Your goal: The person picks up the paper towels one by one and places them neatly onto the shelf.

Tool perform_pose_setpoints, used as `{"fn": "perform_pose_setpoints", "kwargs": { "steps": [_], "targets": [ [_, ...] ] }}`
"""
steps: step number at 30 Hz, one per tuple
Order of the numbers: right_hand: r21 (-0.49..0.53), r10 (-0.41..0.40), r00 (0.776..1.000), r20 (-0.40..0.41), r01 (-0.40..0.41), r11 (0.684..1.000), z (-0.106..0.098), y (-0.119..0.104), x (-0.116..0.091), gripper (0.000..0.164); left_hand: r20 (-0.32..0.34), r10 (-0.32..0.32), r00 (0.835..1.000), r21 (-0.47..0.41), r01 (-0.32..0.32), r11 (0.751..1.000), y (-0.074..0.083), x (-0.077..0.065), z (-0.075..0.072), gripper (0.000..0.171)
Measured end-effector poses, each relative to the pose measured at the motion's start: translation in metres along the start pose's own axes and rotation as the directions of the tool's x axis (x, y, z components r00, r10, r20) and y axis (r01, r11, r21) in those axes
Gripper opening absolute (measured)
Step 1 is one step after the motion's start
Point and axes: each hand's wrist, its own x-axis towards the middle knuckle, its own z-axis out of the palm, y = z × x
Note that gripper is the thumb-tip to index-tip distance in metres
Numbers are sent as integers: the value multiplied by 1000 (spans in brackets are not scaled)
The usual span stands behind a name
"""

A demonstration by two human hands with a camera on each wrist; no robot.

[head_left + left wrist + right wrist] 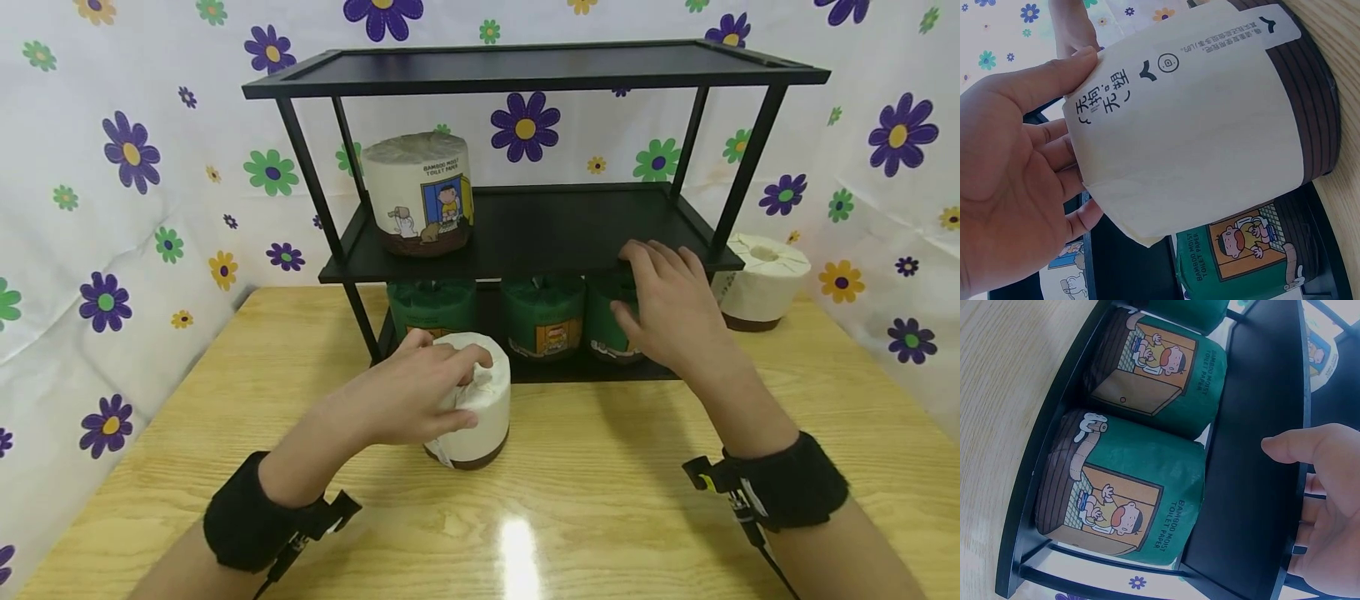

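Note:
A white toilet roll [491, 417] with a brown base stands on the table, in front of a black shelf rack. My left hand [416, 392] grips its top, with the thumb at the near side and fingers over the top; the left wrist view hides the fingertips behind the roll [1191, 137]. Farther right, my right hand [671, 304] holds the front edge of the middle shelf [562, 233]. Its fingers lie over the edge and its thumb [1285, 447] is below. Green toilet rolls [1129, 487] sit on the bottom shelf under that hand.
Another white toilet roll [417, 196] stands at the left of the middle shelf. One more white roll [765, 283] is on the table behind the rack's right side. The rack's top panel [525, 67] spans above, on thin posts. A flowered cloth [150, 250] hangs around the table.

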Motion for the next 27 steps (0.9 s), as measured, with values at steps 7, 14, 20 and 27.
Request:
{"fn": "perform_pose_setpoints", "kwargs": {
  "steps": [7,14,20,27],
  "targets": [
    [-14,-13,1000,-16,13,1000,3,0,0,57,-6,14,1000,-2,-14,1000,0,-2,0,50],
    [-15,-6,1000,-16,6,1000,-1,-1,-2,57,-3,20,1000,-2,-20,1000,1,-1,0,50],
    [-11,-3,1000,-17,3,1000,-1,1,-3,56,11,16,1000,-5,-16,1000,3,0,0,49],
    [-10,-11,1000,-22,11,1000,2,1,-1,56,37,-15,999,20,14,1000,1,-1,1,50]
  ]
}}
